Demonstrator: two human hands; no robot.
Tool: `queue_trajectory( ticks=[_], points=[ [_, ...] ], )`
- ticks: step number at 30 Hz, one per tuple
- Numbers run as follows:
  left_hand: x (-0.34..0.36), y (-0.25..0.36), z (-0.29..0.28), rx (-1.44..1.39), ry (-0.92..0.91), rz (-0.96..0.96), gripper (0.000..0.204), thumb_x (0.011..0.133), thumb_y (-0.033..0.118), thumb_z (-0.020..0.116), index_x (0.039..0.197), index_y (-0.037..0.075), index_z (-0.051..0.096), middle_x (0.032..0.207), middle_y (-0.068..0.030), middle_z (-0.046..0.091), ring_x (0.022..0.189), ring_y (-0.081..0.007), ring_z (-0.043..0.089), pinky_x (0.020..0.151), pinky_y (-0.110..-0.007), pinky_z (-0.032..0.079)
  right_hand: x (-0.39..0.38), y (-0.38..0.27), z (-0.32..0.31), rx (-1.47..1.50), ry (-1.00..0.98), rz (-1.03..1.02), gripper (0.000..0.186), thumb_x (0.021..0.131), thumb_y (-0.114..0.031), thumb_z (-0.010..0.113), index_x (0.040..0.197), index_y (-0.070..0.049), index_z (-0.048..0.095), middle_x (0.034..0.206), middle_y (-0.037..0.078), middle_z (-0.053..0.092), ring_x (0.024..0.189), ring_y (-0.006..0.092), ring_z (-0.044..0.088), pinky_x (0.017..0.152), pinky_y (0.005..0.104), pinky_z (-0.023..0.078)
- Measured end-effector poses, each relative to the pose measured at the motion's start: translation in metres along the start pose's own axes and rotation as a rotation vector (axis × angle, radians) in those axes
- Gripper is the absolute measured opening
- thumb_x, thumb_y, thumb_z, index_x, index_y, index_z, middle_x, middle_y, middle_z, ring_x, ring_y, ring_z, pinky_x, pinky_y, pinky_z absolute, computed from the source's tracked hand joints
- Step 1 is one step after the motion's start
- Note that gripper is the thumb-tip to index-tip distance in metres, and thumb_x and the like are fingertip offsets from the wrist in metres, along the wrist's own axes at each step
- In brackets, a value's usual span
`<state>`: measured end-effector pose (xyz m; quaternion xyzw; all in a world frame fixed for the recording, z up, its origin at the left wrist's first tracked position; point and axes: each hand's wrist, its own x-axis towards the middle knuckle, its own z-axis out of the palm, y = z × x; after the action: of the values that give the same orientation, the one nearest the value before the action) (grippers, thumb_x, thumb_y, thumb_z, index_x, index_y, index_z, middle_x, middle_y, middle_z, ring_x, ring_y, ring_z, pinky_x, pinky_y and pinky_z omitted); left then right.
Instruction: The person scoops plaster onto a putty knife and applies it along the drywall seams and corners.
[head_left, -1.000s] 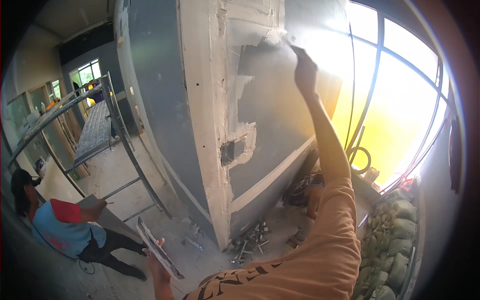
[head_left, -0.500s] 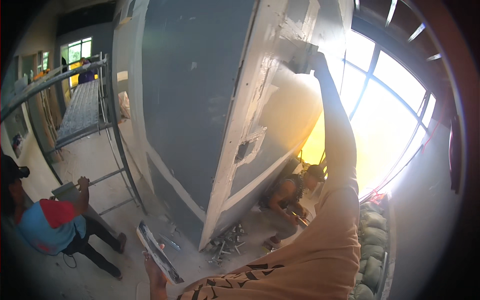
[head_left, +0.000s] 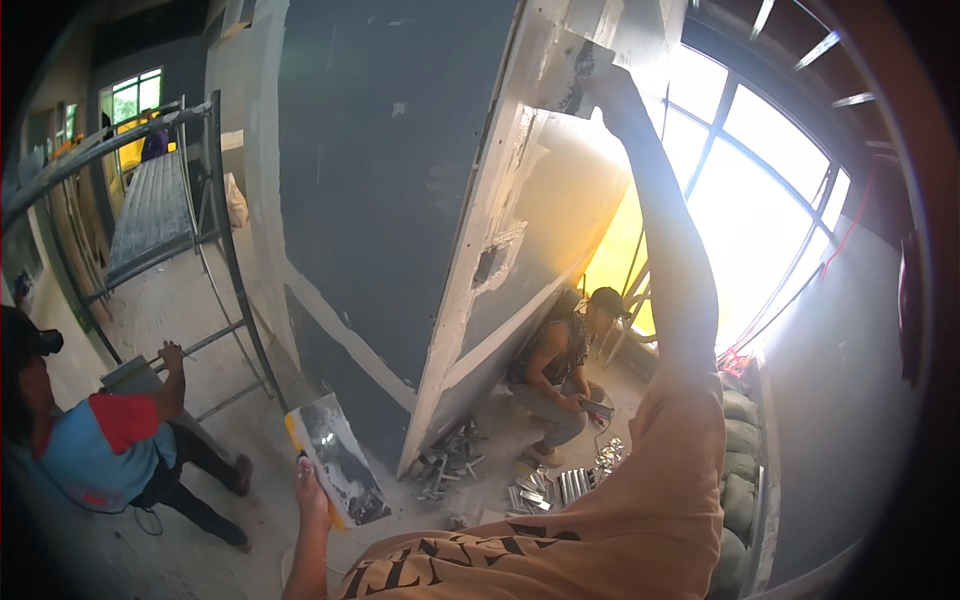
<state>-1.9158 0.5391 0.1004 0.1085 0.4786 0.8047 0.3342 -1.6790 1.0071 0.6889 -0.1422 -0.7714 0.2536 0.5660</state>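
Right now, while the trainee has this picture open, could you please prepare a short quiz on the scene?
1. Multiple choice: What does the raised right hand hold at the wall?
A) a paint roller
B) a flat blade
C) a bucket

2. True or false: The person in the sleeveless top is standing upright.

3. Fill in the blank: The left hand holds a smeared plate with a strip of ____ along one edge.

Key: 1. B. 2. False; that person is crouching. 3. Yellow.
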Motion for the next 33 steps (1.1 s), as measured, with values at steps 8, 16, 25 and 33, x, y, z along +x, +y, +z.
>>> queue_trajectory(
  ticks=[8, 16, 25, 33],
  points=[
    [0.001, 0.039, 0.091, -0.173, -0.336, -0.139, 0.049, 0.106, 0.042, 0.043, 0.138, 0.005, 0.045, 0.127, -0.0115, 0.058, 0.118, -0.0250, 0.059, 0.102, -0.040, 0.048, -0.231, -0.015, -0.008, -0.239, 0.086, 0.157, 0.024, 0.097, -0.011, 0.053, 0.113, 0.001, 0.066, 0.106, 0.013, 0.071, 0.094, 0.0215, 0.065, 0.081, 0.0362, 0.052],
    [0.001, 0.044, 0.151, -0.287, -0.634, -0.378, 0.045, 0.102, 0.027, 0.047, 0.140, 0.003, 0.045, 0.126, -0.0149, 0.061, 0.115, -0.0279, 0.063, 0.099, -0.045, 0.051, -0.419, -0.019, 0.106, -0.253, -0.836, -0.674, 0.065, 0.083, 0.000, 0.061, 0.145, -0.017, 0.049, 0.153, 0.009, 0.041, 0.149, 0.0256, 0.028, 0.125, 0.0560, 0.018],
    [-0.022, 0.033, 0.134, -0.276, -0.584, -0.369, 0.047, 0.100, 0.028, 0.048, 0.139, 0.002, 0.046, 0.125, -0.0172, 0.063, 0.111, -0.0303, 0.065, 0.093, -0.046, 0.056, -0.479, 0.014, 0.087, -0.238, -0.738, -0.490, 0.070, 0.084, 0.006, 0.057, 0.149, -0.018, 0.044, 0.162, 0.009, 0.028, 0.151, 0.0265, 0.024, 0.126, 0.0517, 0.018],
    [-0.038, 0.092, 0.204, -0.038, -0.449, 0.141, 0.042, 0.101, 0.019, 0.049, 0.141, 0.005, 0.047, 0.124, -0.0120, 0.061, 0.113, -0.0233, 0.062, 0.098, -0.038, 0.051, -0.522, 0.096, 0.054, 0.004, -0.203, 0.321, 0.054, 0.087, 0.019, 0.041, 0.135, -0.001, 0.055, 0.129, 0.016, 0.062, 0.126, 0.0286, 0.056, 0.108, 0.0399, 0.043]
  ],
)
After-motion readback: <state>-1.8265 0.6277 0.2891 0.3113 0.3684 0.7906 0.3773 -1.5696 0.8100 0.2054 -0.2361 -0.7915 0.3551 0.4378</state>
